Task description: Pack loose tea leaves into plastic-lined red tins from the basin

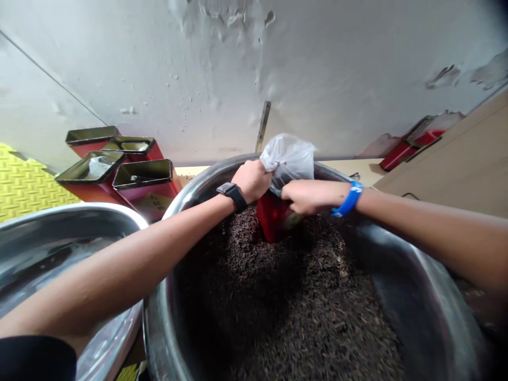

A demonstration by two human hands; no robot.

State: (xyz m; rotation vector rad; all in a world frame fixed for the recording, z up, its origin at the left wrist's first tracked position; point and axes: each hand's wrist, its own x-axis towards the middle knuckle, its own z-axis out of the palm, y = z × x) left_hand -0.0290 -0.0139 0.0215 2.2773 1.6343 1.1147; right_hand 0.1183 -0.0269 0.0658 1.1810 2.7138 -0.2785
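Note:
A red tin [273, 219] stands in a heap of dark dried tea leaves [317, 317], inside a large metal basin [159, 317]. A clear plastic bag [288, 156] puffs up out of the tin's mouth. My left hand [254, 180], with a black watch on the wrist, is closed on the bag's edge at the left. My right hand [304, 197], wearing a blue wristband, is closed at the right side of the bag by the tin's rim. Its fingertips are partly hidden against the plastic. What is inside the bag cannot be seen.
Several open red tins [145, 177] stand at the left by the wall, some with plastic inside. A second metal basin [130, 211] sits at the left. More red tins [413, 143] are at the right, beside a cardboard-coloured panel [456, 164]. Yellow matting [24, 182] lies far left.

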